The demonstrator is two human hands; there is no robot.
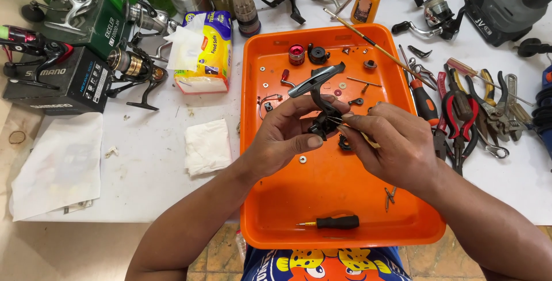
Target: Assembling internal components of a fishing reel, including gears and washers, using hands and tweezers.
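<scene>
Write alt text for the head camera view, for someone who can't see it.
Over an orange tray, the left hand grips a black fishing reel body while the right hand works a thin tool into it. Small parts and a screwdriver lie in the tray; pliers lie beside it.

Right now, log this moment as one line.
left hand: holds reel body | right hand: thin tool at reel | under: orange tray | screwdriver in tray

My left hand (287, 137) and right hand (391, 143) hold the reel body (323, 100) over the tray (322, 200); screwdriver (333, 222) nearer me, pliers (460, 120) right.
</scene>
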